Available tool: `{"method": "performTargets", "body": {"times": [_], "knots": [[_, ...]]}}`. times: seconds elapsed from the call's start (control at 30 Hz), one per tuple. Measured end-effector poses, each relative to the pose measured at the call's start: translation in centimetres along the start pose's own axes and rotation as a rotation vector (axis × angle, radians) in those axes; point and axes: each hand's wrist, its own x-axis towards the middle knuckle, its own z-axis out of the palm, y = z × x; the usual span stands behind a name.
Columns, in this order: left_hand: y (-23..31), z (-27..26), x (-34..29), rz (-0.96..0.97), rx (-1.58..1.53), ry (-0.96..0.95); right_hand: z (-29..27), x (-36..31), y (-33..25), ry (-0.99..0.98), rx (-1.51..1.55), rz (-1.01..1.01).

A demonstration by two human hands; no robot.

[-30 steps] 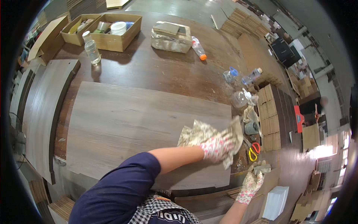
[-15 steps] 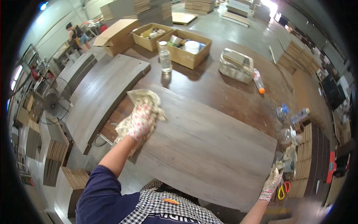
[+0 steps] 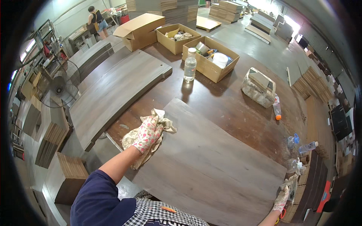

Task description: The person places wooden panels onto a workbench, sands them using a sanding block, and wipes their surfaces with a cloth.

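Note:
A grey-brown wood-grain panel (image 3: 215, 162) lies flat on the brown table in front of me. My left hand (image 3: 148, 133), in a white glove with a pink pattern, is closed on a crumpled, stained cream rag (image 3: 136, 161). It presses the rag onto the panel's left edge, near the far left corner, and part of the rag hangs past that edge. My right hand (image 3: 281, 199), gloved too, grips the panel's right edge near the lower right; its fingertips are partly hidden. Beside it are a crumpled pale cloth (image 3: 291, 184) and red-and-yellow scissors (image 3: 282, 214), partly covered.
Another wood-grain panel (image 3: 120, 90) lies to the left. Beyond stand a clear bottle (image 3: 190, 67), open cardboard boxes (image 3: 217, 73) of supplies and a cloudy plastic tub (image 3: 258, 88). Several plastic bottles (image 3: 293, 142) line the right side. A fan (image 3: 59, 84) and a person (image 3: 97, 22) are farther left.
The view has shifted, so the scene sits differently in the picture. My left hand and the rag have moved slightly toward me along the panel's left edge. My right hand stays at the right edge.

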Motion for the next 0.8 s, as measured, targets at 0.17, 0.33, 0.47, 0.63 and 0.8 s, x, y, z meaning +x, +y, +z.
{"method": "performTargets", "body": {"times": [0.17, 0.33, 0.47, 0.63, 0.8], "knots": [[-2.2, 0.2, -0.2, -0.206, -0.369, -0.04, -0.9, 0.2, -0.8, 0.08, 0.043, 0.029], [-5.0, -0.7, 0.9, -0.253, -1.013, -0.164, 0.3, -2.0, -7.9, -0.144, 0.515, -0.069], [-6.3, -2.3, 1.5, -0.304, -1.159, -0.23, 3.5, -3.3, -14.5, 0.122, 0.559, -0.053], [-4.9, -6.4, 0.0, -0.368, -0.819, -0.077, 5.3, -4.9, -20.2, -0.097, 0.535, -0.303], [-0.2, -14.5, -2.2, -0.12, -0.918, 0.133, 1.3, -3.8, -24.8, 0.223, 0.629, -0.474]]}}
